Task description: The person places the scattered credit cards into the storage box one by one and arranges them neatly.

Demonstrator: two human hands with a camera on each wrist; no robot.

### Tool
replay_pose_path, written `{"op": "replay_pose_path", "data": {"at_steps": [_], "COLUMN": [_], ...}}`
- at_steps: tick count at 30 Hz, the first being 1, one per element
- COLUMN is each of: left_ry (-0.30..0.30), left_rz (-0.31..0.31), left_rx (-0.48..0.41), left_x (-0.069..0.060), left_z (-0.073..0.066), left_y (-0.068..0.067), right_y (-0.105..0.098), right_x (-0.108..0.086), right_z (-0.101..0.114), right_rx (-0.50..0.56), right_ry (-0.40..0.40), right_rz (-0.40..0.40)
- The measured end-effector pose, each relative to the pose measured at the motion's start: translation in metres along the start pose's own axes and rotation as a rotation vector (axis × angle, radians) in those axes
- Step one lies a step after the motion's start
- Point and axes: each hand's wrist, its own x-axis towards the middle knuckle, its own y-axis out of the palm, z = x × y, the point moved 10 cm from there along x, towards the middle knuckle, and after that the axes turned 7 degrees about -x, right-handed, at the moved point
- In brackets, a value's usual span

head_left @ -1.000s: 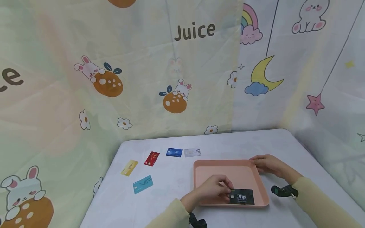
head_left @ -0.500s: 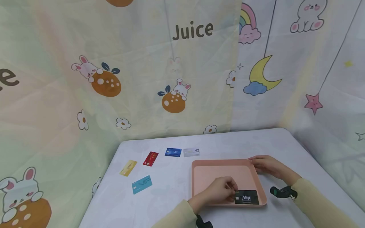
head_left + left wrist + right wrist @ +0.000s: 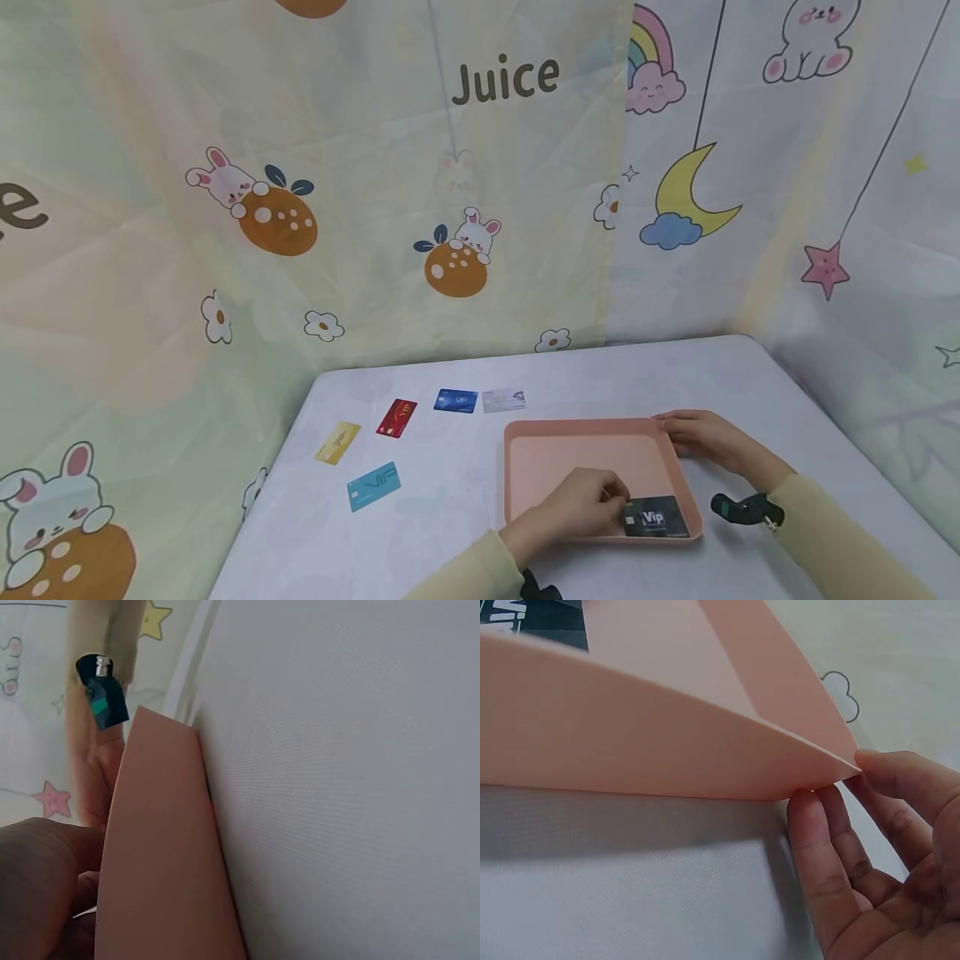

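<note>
A black card with "Vip" lettering (image 3: 658, 517) is in the near right part of a pink tray (image 3: 581, 428). My left hand (image 3: 577, 502) reaches over the tray's near side, its curled fingers pinching the card's left end. Whether the card lies flat on the tray floor I cannot tell. In the left wrist view the tray's outer wall (image 3: 161, 840) hides the card and most of the fingers. My right hand (image 3: 716, 446) holds the tray's far right corner. The right wrist view shows that thumb (image 3: 900, 769) on the corner's rim and fingertips (image 3: 808, 810) against the outside.
Left of the tray, several cards lie apart on the white table: teal (image 3: 374, 486), yellow (image 3: 338, 442), red (image 3: 396, 417), blue (image 3: 455, 401) and silver-white (image 3: 503, 400). Printed curtains (image 3: 360, 250) stand behind the table and along its sides.
My left hand has slid the black card rightward inside the tray, toward its near right corner. My right hand stays at the far right corner.
</note>
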Motion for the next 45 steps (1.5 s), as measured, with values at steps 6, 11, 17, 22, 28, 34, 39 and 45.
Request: {"op": "replay_pose_path", "data": {"at_steps": [6, 11, 17, 22, 28, 34, 39, 45], "left_ry": [0.063, 0.059, 0.076, 0.082, 0.089, 0.098, 0.086, 0.028], "left_rz": [-0.001, 0.014, 0.026, 0.006, -0.019, -0.091, -0.123, -0.146], "left_rx": [0.061, 0.025, 0.011, 0.042, 0.013, -0.052, -0.071, -0.059], "left_x": [-0.002, -0.006, -0.01, -0.014, -0.023, -0.034, -0.045, -0.059], "left_z": [-0.004, -0.004, -0.008, -0.011, -0.014, -0.015, -0.006, 0.015], "left_y": [0.003, 0.003, -0.002, -0.013, -0.034, -0.071, -0.096, -0.123], "right_y": [-0.001, -0.001, -0.002, -0.003, -0.004, -0.002, -0.002, -0.002], "right_x": [0.0, 0.0, 0.0, -0.001, 0.0, 0.001, 0.001, -0.001], "right_z": [-0.002, -0.004, -0.005, -0.004, -0.004, -0.004, -0.004, -0.004], "right_rx": [-0.015, -0.025, -0.031, -0.026, -0.012, -0.027, -0.028, -0.027], "right_ry": [0.009, 0.03, 0.037, 0.036, 0.039, 0.041, 0.043, 0.034], "right_rz": [-0.015, -0.036, -0.046, -0.043, -0.044, -0.05, -0.056, -0.055]}}
